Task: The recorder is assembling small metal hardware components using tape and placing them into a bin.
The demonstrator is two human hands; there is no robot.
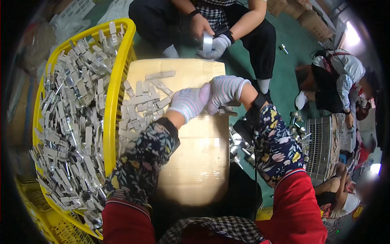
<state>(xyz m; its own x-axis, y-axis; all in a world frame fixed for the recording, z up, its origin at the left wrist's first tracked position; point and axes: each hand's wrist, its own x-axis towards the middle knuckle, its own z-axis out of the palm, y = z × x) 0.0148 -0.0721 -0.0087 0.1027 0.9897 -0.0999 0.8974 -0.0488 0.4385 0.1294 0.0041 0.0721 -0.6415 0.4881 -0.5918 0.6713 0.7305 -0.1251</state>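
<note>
My left hand (189,103) and my right hand (227,91), both in striped knit gloves, meet above the far right part of a yellowish board (191,162). The fingers of both are closed, and whatever lies between them is mostly hidden. A bit of a grey piece (227,111) shows under my right hand, close to the board's right edge; I cannot tell whether it is held. Left of my left hand, several flat grey lever-like pieces (142,99) lie in a loose heap on the board.
A yellow basket (118,69) full of grey levers with shiny metal parts stands at the left. Across the board sits a co-worker, whose gloved hand (217,46) holds a silvery curved piece (207,42). Metal parts (239,150) lie on the green floor at right, near a white crate (319,138).
</note>
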